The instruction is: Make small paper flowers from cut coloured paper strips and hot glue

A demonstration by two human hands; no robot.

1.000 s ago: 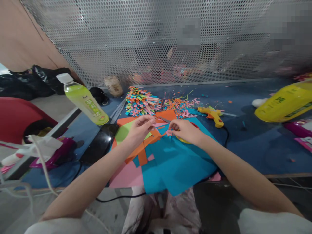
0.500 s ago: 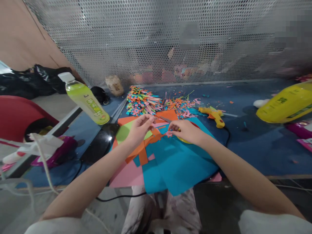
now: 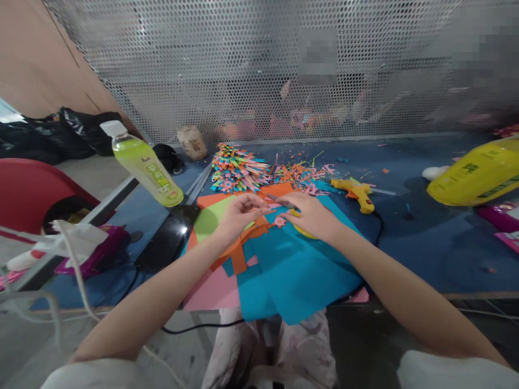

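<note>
Right hand (image 3: 311,215) moved nearer left hand (image 3: 239,217) | gap narrow | flower (image 3: 279,221) beside | fingers' hold unclear

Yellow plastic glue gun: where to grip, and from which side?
Probably by its handle, coming from the person's side, slightly right: the gun lies flat, handle towards the person, nozzle pointing left. I'd keep off the nozzle and the black cable at the handle's end.

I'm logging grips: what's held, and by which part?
The right hand seems to hold the scissors by their yellow handles, partly hidden. Whether the left hand pinches anything cannot be told.
</note>
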